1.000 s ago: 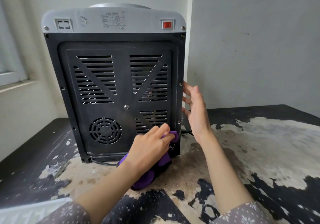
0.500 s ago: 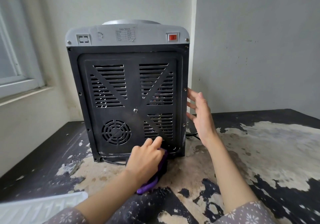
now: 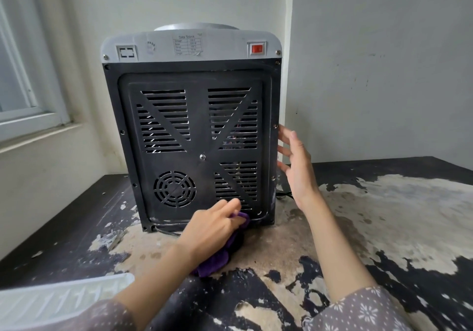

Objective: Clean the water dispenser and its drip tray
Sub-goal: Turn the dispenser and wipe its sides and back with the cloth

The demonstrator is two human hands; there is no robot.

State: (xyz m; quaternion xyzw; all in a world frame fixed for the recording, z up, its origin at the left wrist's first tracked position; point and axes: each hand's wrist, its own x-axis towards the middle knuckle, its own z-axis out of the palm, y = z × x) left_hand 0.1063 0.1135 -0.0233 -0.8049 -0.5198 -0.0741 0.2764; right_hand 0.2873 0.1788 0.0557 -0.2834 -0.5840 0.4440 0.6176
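Two hands work the boxy, rigid dispenser (image 3: 190, 136): right hand (image 3: 298, 167), fingers spread, steadies its side; left hand (image 3: 213, 228) grips a soft cloth (image 3: 217, 261) at its base.

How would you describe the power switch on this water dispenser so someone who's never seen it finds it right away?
Start at the water dispenser standing on the table with its black vented back toward you. Look along the grey band across its top. At the band's right end sits the red rocker switch, the only red part; the left end has a plain grey socket.
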